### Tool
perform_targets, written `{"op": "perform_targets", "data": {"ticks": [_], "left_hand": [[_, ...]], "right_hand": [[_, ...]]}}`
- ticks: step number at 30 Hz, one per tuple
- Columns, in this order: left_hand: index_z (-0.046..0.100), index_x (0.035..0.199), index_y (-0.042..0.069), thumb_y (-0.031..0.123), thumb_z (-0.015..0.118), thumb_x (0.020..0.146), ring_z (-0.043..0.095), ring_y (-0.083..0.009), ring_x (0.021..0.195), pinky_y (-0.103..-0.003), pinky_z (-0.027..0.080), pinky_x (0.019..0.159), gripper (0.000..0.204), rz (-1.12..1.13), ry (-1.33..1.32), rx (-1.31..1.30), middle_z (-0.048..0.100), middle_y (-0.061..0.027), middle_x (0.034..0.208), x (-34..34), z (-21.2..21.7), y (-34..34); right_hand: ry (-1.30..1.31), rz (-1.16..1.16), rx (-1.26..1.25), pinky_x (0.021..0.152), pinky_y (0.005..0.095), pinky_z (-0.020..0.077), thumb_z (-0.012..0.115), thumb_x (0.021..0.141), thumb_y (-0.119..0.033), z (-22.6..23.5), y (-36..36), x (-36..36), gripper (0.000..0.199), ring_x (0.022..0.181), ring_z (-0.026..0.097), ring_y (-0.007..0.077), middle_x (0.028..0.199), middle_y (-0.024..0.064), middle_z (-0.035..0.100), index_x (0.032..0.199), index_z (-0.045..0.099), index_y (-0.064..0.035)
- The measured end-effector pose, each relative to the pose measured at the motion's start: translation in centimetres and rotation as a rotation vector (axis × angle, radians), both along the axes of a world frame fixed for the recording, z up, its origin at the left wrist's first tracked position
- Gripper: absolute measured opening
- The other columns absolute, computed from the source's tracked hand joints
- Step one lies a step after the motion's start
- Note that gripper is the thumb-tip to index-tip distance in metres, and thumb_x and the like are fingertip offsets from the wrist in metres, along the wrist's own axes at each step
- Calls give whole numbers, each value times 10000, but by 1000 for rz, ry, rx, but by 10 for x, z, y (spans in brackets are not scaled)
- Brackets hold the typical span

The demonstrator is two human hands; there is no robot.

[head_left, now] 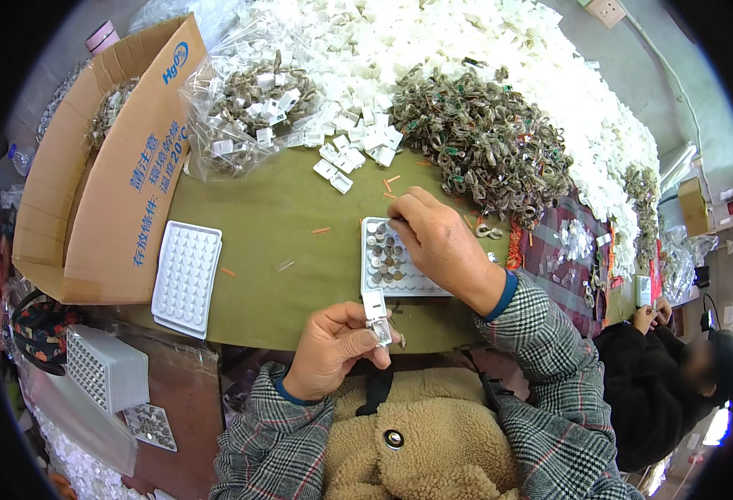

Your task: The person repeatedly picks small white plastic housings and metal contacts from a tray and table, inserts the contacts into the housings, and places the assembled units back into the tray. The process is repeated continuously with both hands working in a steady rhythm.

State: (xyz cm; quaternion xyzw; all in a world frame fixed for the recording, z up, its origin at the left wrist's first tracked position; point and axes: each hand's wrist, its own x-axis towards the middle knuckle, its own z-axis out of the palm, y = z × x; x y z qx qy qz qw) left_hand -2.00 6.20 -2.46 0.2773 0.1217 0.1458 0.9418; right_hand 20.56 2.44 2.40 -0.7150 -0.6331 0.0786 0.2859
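Hands are working over a tray at the near edge of the green table.

Left hand [330, 348] is pinching a small white box [376, 315], lid flipped up, between thumb and fingers just off the table's near edge. Right hand [437, 242] is reaching down with fingers curled and bunched onto the far corner of the white tray [420, 287], part-filled with small round pieces; whether it is gripping one, I cannot tell. An empty white tray [186, 277] is lying toward the left edge beside a cardboard box [100, 192]. A heap of brownish bands [487, 142] and white boxes is covering the far side.
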Motion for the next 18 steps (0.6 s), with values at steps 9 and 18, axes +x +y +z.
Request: {"op": "perform_targets", "data": {"ticks": [9,18], "left_hand": [[557,1260,-41,115,590,992,699,-163,808,-296,623,734,313,99,1,-124,674,-166,1071,1,3,-5],[604,1207,-38,86,598,986,714,-174,862,-313,630,784,253,127,0,-95,694,-136,1044,2,2,-28]], "right_hand": [[-199,144,-9,721,426,514,600,760,47,-3,-1,-3,211,816,622,360,966,161,581,967,623,9],[356,64,100,690,364,533,660,820,34,32,-83,-59,133,795,652,310,938,147,615,950,650,6]]}}
